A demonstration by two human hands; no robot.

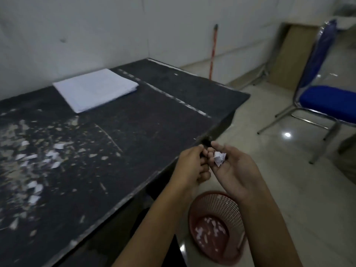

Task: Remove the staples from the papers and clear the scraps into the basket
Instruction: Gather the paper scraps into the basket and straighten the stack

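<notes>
Scraps (219,158), a small white wad, lie in the cupped right hand (238,171), palm up and grip loose, over the floor where the red basket (221,206) already holds bits. Many more litter the table (138,130) at the left (the paper stack (96,89) sits neat at the far side). The left hand (190,164) curls beside the wad; whether its grip pinches anything I cannot tell.
</notes>
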